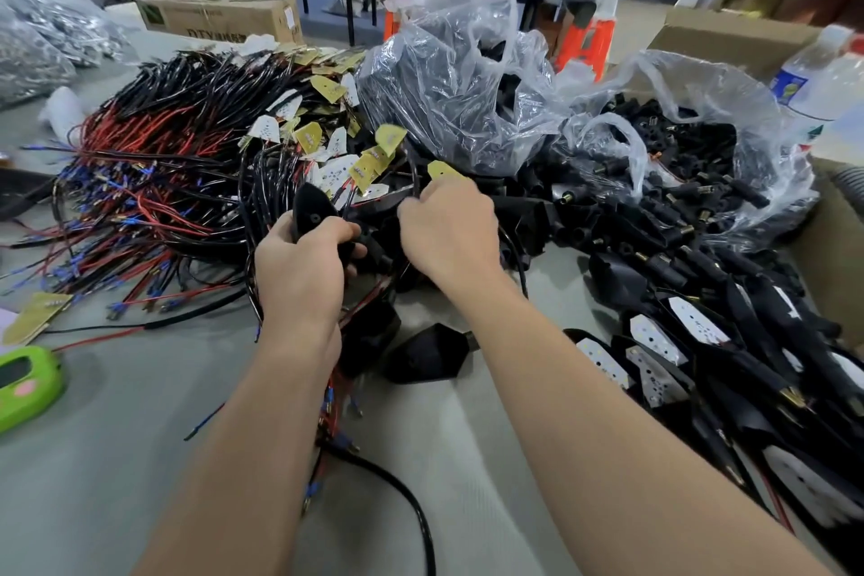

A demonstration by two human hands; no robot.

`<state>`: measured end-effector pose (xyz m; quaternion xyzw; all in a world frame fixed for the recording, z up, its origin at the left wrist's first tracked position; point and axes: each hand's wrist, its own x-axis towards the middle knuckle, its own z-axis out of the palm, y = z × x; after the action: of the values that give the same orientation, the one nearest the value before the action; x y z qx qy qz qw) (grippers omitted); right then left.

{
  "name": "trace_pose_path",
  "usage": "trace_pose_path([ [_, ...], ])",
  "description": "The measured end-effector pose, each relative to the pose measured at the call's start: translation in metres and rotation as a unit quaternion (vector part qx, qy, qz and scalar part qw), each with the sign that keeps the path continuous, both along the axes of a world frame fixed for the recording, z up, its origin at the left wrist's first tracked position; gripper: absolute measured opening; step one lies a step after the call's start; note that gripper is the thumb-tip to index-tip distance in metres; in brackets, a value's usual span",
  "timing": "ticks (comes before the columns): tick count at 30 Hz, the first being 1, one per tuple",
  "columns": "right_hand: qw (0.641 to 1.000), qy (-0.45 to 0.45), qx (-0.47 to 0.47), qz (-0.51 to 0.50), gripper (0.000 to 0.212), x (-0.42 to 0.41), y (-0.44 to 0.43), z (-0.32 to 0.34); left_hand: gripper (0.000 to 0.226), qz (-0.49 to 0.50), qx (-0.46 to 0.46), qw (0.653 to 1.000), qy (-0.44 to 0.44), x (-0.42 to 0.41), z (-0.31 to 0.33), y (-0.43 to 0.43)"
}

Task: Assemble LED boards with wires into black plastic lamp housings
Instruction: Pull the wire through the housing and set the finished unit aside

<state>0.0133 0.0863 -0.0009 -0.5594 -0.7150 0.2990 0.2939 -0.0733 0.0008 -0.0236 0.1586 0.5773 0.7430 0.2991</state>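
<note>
In right hand — perhaps an LED board

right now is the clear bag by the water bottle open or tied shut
Open: the clear bag gapes wide, and black parts lie exposed in its mouth.

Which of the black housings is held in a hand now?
The housing gripped by the left hand, its pointed end standing up above the fingers. All the others lie loose on the table or in piles.
</note>
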Motion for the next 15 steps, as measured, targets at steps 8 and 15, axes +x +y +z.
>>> trace_pose_path([
  [8,0.943,0.329,0.012,-0.051,0.021,0.064,0.016,0.027,0.014,-0.18,-0.043,0.98,0.073,0.018,-0.004,0.003],
  [15,0.898,0.434,-0.032,-0.064,0.028,0.125,0.019,0.024,0.03,-0.301,0.061,0.949,0.073,0.047,0.001,-0.004],
])
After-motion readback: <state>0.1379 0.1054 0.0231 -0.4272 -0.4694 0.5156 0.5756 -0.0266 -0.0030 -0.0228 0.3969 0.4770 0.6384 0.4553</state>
